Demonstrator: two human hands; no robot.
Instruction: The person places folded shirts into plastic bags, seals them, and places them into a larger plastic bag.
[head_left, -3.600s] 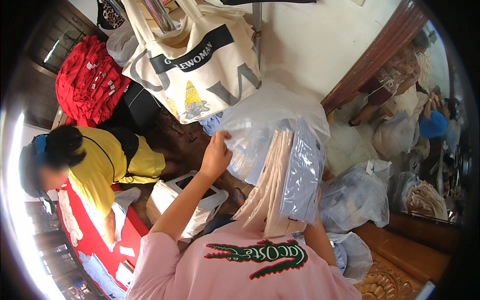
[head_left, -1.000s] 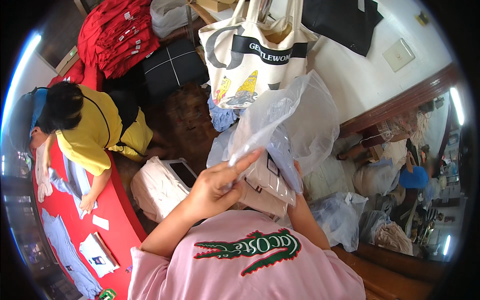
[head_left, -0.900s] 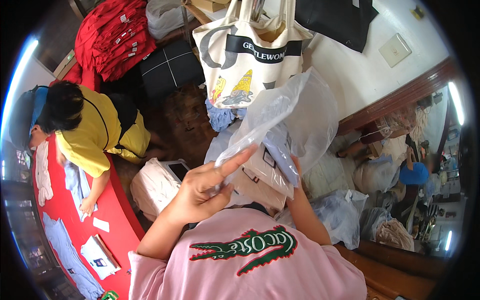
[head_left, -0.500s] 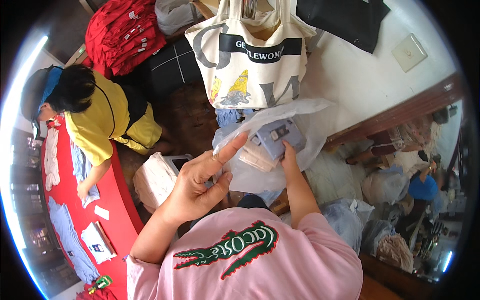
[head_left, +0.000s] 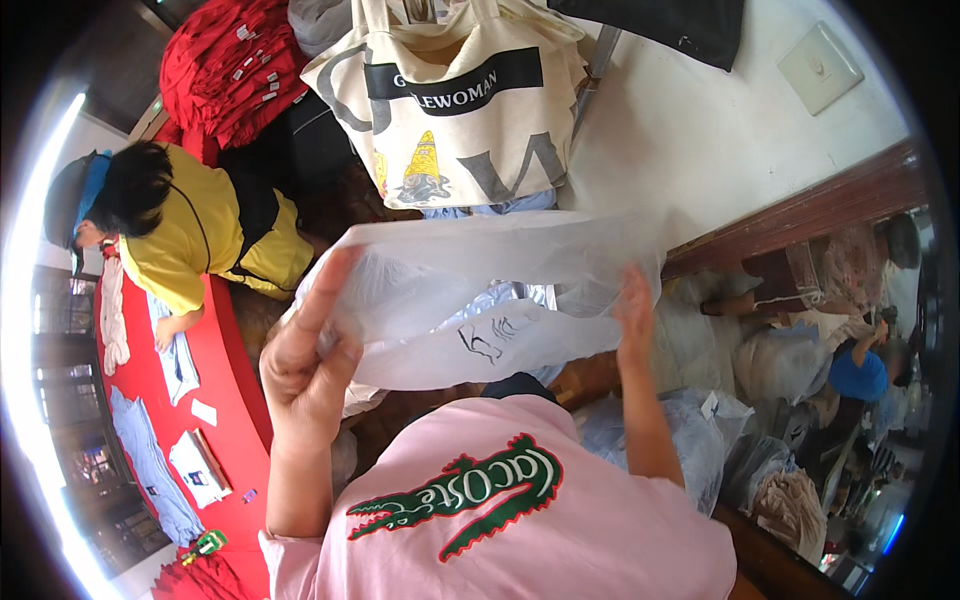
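A translucent white plastic bag (head_left: 420, 355), with black handwritten marks on its near side, is spread wide between my hands. At its left edge, my left hand (head_left: 305, 365) grips the rim, the index finger stretched inside and the thumb at the edge. My right hand (head_left: 634, 315), somewhat blurred, has hold of the opposite edge. Light blue, shiny material (head_left: 510, 294) shows in the bag's mouth; whether it lies inside cannot be made out. No folded shirt is visible in either hand.
A cream tote bag (head_left: 470, 150) hangs just beyond my hands. To the left, a person in yellow (head_left: 190, 225) leans over a red table (head_left: 235, 440) with folded shirts. Red garments (head_left: 230, 75) are piled far left. Filled plastic bags (head_left: 690, 435) lie at right, below a white wall (head_left: 680, 140).
My right hand has let go of the folded blue-grey shirt and moved right to the bag's edge. My left hand has shifted left and down, and the bag's mouth is stretched wider.
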